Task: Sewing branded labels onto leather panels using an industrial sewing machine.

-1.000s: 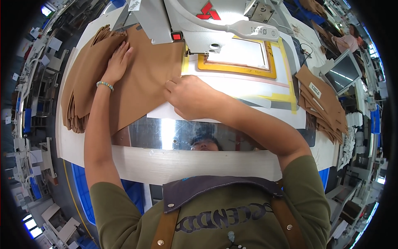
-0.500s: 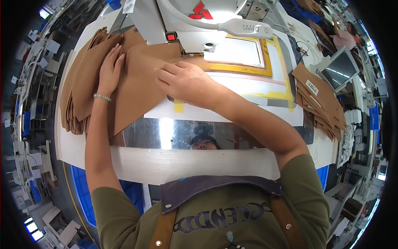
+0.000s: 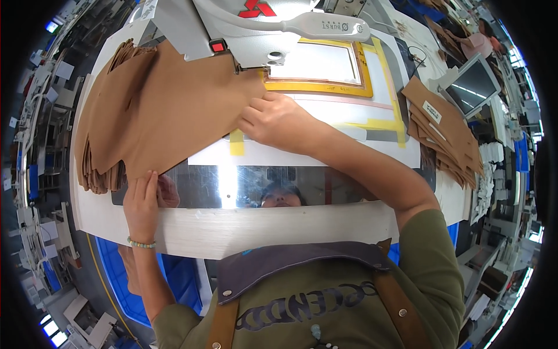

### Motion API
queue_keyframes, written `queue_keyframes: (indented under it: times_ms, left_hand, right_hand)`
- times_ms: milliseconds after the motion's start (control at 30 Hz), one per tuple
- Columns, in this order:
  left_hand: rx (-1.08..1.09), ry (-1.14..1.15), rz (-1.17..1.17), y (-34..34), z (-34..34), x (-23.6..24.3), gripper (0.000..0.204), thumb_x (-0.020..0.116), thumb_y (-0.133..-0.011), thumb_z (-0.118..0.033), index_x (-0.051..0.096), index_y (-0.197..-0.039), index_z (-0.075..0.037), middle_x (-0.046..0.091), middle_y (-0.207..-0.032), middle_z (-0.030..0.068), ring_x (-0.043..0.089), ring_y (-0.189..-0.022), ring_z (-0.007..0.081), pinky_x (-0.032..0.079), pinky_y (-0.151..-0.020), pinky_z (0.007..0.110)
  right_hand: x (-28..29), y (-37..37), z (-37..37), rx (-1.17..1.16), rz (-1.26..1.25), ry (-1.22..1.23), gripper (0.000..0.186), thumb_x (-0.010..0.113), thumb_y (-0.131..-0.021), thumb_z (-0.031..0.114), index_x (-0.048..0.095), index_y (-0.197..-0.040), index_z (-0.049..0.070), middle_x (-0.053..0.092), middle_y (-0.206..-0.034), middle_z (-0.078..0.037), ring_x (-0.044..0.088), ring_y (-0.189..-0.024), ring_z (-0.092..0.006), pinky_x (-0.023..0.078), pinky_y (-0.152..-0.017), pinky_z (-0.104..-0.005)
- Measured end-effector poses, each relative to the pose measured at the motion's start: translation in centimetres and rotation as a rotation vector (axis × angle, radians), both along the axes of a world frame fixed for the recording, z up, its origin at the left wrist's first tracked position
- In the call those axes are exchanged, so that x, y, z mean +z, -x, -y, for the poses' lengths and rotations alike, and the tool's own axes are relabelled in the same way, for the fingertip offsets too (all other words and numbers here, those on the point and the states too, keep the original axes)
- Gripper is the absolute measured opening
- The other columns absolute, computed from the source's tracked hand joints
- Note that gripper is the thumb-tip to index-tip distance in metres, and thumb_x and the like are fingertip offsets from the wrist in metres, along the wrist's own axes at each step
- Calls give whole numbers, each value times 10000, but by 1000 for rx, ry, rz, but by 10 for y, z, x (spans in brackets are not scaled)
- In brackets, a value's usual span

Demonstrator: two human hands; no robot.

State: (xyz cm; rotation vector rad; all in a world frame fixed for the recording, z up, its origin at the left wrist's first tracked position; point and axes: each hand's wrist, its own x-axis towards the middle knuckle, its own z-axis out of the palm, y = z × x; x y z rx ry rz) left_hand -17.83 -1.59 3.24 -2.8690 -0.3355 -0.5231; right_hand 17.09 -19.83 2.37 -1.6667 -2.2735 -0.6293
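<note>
A brown cloth panel (image 3: 192, 99) spreads from the left of the table toward the machine. My left hand (image 3: 141, 195) has its fingers closed on the panel's near-left corner, above the shiny metal plate (image 3: 279, 189). At the panel's right edge, my right hand (image 3: 278, 121) pinches the cloth between thumb and fingers. Just beyond it stands a white sewing machine head (image 3: 250, 43), whose lower parts come close to the panel's far right corner. A yellow rectangular frame (image 3: 325, 91) lies right of the machine's foot. The panel's left part overlaps a stack of brown cloth pieces (image 3: 96, 134).
More brown cloth pieces (image 3: 444, 131), some with white labels, lie stacked on the right. A screen (image 3: 472, 86) stands behind them. A white handheld device with a cord (image 3: 328, 26) hangs across the machine. Blue bins (image 3: 174, 285) sit below the table's near edge.
My left hand has moved from the stack's top down to the panel's near corner. My right hand has shifted slightly right, and the panel is spread flatter. The whole view has moved a little.
</note>
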Motion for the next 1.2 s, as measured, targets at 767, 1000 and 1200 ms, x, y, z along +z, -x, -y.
queue_keyframes:
  times_ms: [767,1000,1200]
  left_hand:
    - [297,81,115,25,-6,-10,240,669,-926,37,755,-1147,-5,736,-1084,87,703,-991,298,591,-848,400]
    - [185,76,146,-4,-9,-12,224,653,-972,23,744,-1175,-4,732,-1118,124,711,-1025,323,590,-867,423]
    - [250,-96,356,7,-26,15,236,689,-941,84,740,-1157,4,743,-1158,154,735,-1032,340,603,-889,423]
  right_hand:
    - [-3,-14,14,-132,-85,-69,122,739,-790,81,688,-900,82,645,-917,-26,686,-877,-187,596,-712,-312]
    - [9,-40,55,-159,-144,-26,123,720,-810,59,645,-906,75,651,-868,-56,703,-818,-216,594,-705,-335]
    - [7,-23,38,-80,-170,-82,135,731,-793,61,639,-891,74,627,-835,-61,715,-825,-214,588,-683,-351]
